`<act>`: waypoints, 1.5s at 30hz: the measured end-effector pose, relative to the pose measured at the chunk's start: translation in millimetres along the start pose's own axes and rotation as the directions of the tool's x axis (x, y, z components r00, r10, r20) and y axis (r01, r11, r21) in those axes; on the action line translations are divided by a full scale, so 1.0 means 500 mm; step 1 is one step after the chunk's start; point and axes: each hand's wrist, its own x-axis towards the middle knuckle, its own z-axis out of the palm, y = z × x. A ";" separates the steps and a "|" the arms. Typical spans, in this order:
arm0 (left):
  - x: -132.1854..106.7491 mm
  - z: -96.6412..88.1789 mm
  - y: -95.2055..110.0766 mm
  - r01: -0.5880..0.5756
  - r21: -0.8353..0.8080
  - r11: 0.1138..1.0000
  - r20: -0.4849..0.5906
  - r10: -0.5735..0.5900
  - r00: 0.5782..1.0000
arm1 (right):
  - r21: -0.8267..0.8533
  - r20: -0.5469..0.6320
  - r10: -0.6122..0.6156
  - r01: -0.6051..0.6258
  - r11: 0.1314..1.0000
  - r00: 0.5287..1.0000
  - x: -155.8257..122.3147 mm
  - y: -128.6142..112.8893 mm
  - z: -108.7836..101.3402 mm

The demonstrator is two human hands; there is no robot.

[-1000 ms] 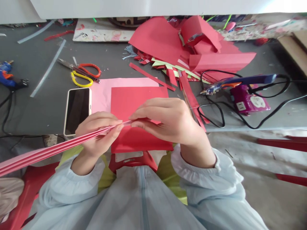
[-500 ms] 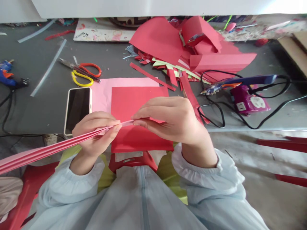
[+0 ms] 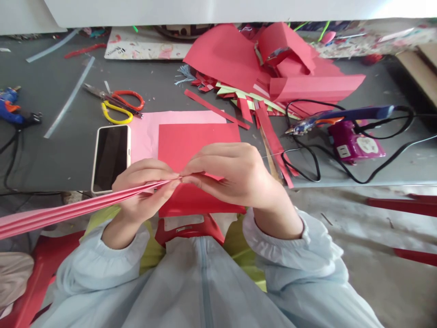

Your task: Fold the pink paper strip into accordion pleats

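A long pink pleated strip of paper (image 3: 78, 206) stretches from the left edge of the view up to my hands. My left hand (image 3: 145, 184) is closed on it near its right end, thumb below and fingers above. The fingertips of my right hand (image 3: 228, 173) pinch the very end of the strip, touching my left fingertips; the end itself is hidden between them. Beneath my hands, a red sheet of paper (image 3: 194, 141) lies over a paler pink sheet (image 3: 145, 127) and reaches the table's front edge.
A phone (image 3: 112, 157) lies left of the sheets, with scissors (image 3: 123, 105) behind it. On the right are a blue glue gun (image 3: 355, 116), its black cable and a purple box (image 3: 358, 143). Red paper scraps (image 3: 232, 54) pile up at the back. Another blue glue gun (image 3: 10, 105) sits far left.
My right hand has moved a little left along the paper, so its fingertips now meet those of my left hand. My left hand has shifted slightly right with the strip.
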 end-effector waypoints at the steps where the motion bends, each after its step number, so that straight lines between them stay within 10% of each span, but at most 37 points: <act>1: 0.001 -0.001 -0.001 -0.012 0.003 1.000 -0.005 0.012 1.000 | 0.003 0.002 0.005 -0.005 1.000 1.000 0.000 0.000 -0.002; 45: 0.001 -0.012 0.005 -0.120 0.007 0.993 0.041 0.119 0.992 | 0.200 -0.020 0.056 -0.050 0.978 0.998 -0.005 0.007 -0.004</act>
